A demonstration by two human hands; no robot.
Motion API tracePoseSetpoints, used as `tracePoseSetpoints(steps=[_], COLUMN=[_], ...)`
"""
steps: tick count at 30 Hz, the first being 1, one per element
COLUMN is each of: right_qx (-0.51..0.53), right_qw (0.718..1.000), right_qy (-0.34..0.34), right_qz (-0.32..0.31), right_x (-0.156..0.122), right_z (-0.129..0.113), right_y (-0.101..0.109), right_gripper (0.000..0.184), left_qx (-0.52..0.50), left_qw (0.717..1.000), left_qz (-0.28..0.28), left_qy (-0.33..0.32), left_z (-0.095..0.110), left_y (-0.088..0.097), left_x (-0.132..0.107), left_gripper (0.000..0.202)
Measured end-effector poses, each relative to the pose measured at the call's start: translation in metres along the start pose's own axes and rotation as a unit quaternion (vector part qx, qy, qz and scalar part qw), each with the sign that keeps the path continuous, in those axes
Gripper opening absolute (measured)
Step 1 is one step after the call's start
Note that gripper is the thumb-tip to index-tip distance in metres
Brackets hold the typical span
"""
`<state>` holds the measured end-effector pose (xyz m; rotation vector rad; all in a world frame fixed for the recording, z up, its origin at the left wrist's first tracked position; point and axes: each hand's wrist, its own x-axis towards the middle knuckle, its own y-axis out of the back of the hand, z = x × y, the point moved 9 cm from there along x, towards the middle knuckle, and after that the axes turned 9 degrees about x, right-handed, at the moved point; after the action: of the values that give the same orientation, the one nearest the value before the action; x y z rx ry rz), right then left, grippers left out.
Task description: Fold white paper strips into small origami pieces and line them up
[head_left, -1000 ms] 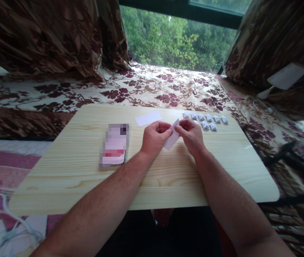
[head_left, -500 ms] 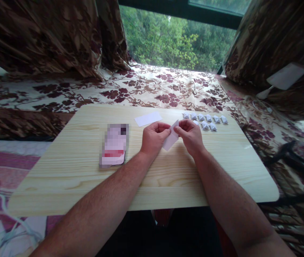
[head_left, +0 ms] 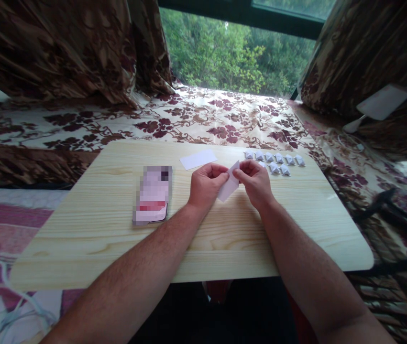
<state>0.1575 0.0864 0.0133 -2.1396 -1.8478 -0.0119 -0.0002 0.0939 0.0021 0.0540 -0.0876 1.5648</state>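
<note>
A folded piece of white paper [head_left: 228, 188] is pinched between my two hands, tilted above the wooden table [head_left: 225, 243]. My left hand [head_left: 206, 182] grips its left side with thumb and curled fingers. On the upper right edge, my right hand [head_left: 255, 179] holds it the same way. Behind my left hand lies a flat white paper sheet [head_left: 198, 159]. Several small folded paper pieces [head_left: 274, 167], pointed on top, stand in two rows beyond my right hand, which partly hides the nearer row.
A phone [head_left: 153, 193], blurred by pixels, lies on the table to the left. Past the table's far edge is a floral cloth [head_left: 225, 114] below a window. A white lamp [head_left: 382, 102] stands at the right, and a white cable [head_left: 5, 274] hangs at lower left.
</note>
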Motion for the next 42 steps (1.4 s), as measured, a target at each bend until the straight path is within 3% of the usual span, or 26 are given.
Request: tracePoseSetpoints(steps=[42], right_qx=[0.014], right_qw=[1.000], right_qy=[0.003], right_qz=[0.019], right_x=[-0.0020], right_z=[-0.0007], right_y=[0.0018], right_gripper=[0.022], left_qx=[0.032], left_qw=[0.999], left_qz=[-0.003], left_qy=[-0.003], left_z=[0.0002], left_y=[-0.0010], left_x=[-0.0003], left_gripper=[0.015])
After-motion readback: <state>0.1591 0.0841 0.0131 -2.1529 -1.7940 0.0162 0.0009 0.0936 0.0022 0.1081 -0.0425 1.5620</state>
